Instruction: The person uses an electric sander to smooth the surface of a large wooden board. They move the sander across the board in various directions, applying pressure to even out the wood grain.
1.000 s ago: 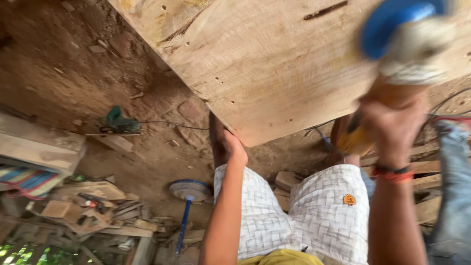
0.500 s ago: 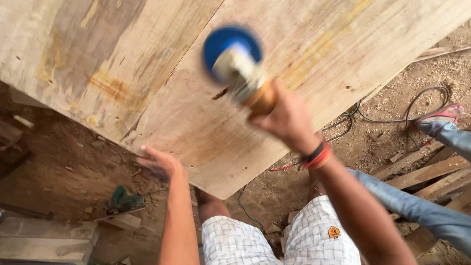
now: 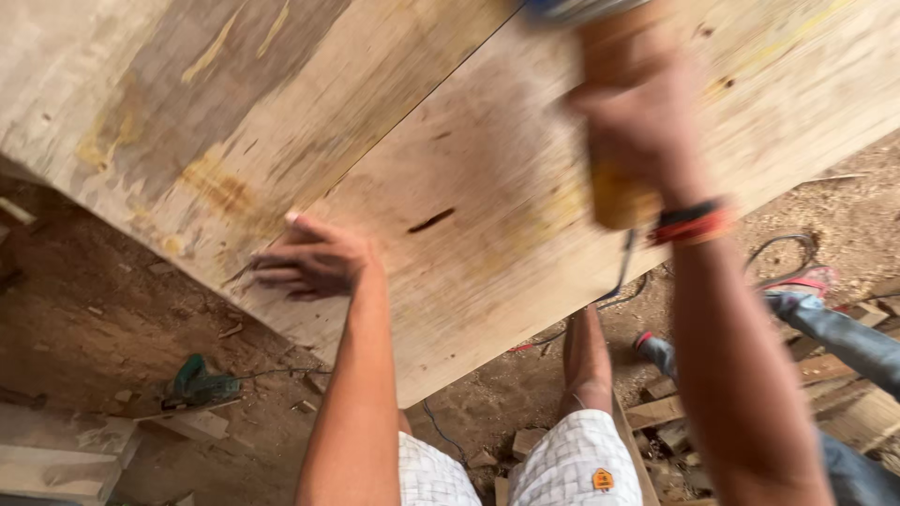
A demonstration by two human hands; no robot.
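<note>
A large pale wooden slab point(image 3: 469, 169) fills the top of the head view, with yellow-brown stains and a dark slot near its middle. My left hand point(image 3: 314, 260) rests flat on the slab near its lower edge, fingers spread. My right hand point(image 3: 642, 122) is blurred and grips the yellow body of a hand-held sander point(image 3: 614, 187), whose blue head is cut off at the top edge. A cord point(image 3: 623, 267) hangs from the tool. A red and black band sits on my right wrist.
Below lies a dirt floor with wood scraps point(image 3: 675, 412) and planks. A green power tool point(image 3: 197, 382) lies at the lower left. Another person's jeans-clad leg point(image 3: 844, 333) and red sandal are at the right. My bare leg stands under the slab.
My right hand has carried the sander up and to the right across the slab, its blue head now leaving the frame. My left hand has shifted from the slab's edge onto its face.
</note>
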